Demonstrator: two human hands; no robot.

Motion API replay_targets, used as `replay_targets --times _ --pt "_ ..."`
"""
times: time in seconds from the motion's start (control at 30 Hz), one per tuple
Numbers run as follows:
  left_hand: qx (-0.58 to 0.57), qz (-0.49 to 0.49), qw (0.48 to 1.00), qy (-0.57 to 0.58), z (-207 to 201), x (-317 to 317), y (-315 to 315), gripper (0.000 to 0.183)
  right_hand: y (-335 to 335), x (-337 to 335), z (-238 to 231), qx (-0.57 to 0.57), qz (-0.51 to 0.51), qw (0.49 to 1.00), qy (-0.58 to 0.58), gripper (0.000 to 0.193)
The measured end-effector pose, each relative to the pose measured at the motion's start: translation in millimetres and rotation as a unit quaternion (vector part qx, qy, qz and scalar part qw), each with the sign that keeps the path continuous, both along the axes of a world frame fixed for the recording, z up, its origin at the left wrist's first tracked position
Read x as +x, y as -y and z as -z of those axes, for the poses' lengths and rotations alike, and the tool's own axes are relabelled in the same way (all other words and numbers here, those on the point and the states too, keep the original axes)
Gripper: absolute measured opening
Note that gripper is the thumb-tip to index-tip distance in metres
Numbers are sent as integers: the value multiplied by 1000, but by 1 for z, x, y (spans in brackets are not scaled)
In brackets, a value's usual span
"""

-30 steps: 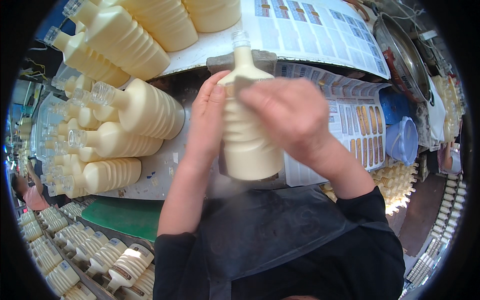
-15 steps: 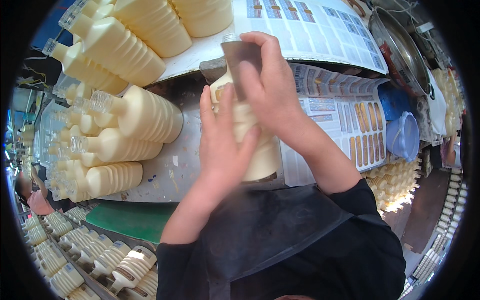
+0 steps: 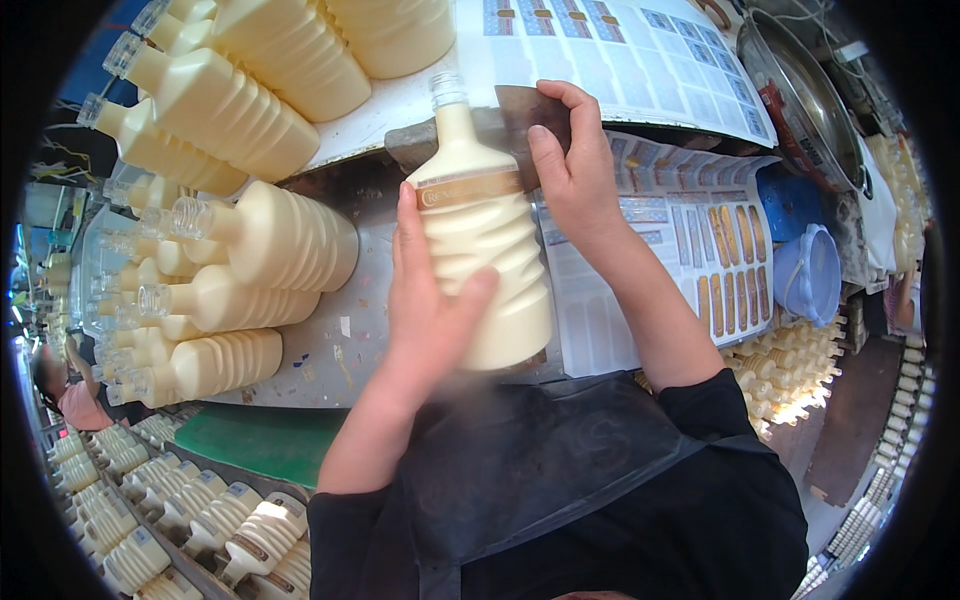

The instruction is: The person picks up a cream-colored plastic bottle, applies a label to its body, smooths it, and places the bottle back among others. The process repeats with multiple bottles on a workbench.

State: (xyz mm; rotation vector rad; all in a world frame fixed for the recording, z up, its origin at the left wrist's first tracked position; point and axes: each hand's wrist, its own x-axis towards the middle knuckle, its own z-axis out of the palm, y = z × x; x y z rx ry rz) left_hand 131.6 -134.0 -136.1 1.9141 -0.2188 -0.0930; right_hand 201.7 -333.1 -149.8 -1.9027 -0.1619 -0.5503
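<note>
A cream-coloured bottle (image 3: pixel 500 300) with wavy ridged sides and a clear threaded neck lies in front of me, neck pointing away. Across its shoulder runs a gold-brown label band (image 3: pixel 478 190). My left hand (image 3: pixel 425 315) grips the bottle's left side, thumb over the ridges. Just right of the bottle's shoulder, my right hand (image 3: pixel 580 180) pinches a thin, dark brown flat scraper (image 3: pixel 522 108) between thumb and fingers. A grey block (image 3: pixel 408 146) sits at the bottle's neck end, partly hidden by it.
Several similar bottles (image 3: pixel 290 235) crowd the left and the white shelf (image 3: pixel 375 125). A label sheet (image 3: pixel 595 325) lies to the right, another sheet (image 3: pixel 620 85) beyond. Farther right are a light-blue bucket (image 3: pixel 808 275) and a metal pan (image 3: pixel 800 85). Labelled bottles (image 3: pixel 265 535) stand in rows lower left.
My right hand and the scraper have moved off the bottle's front to its right, uncovering the neck and label band. My left fingers have shifted to the bottle's left edge.
</note>
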Motion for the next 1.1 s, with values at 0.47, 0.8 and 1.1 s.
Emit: replay_targets --times 0.47,0.8,1.1 --pt "-223 8 962 -159 4 -4 -6 93 -15 -9 -35 48 -16 996 -72 41" --pt "66 -54 994 -70 -29 -12 13 98 -64 -6 -63 -227 -1 972 54 36" --pt "57 -57 996 -38 -22 -13 16 94 -59 -4 -66 -244 44 967 59 39"
